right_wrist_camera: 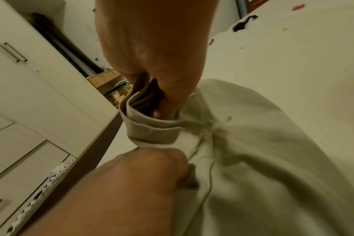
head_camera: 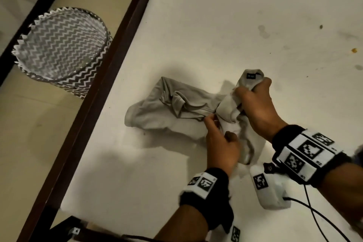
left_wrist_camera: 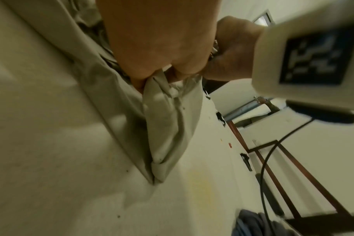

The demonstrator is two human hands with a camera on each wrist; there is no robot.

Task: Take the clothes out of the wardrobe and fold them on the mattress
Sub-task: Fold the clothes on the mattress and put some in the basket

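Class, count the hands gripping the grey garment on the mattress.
2: the left hand pinches its near bunched part; the right hand grips the collar end of the garment.

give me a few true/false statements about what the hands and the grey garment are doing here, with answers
1. Both hands grip the grey garment. True: left hand and right hand each clutch its fabric.
2. The garment is neatly folded. False: it lies crumpled on the mattress.
3. The chevron laundry basket stands on the mattress. False: it stands on the floor beside the bed frame.
4. The right hand holds the end with the dark label. True.
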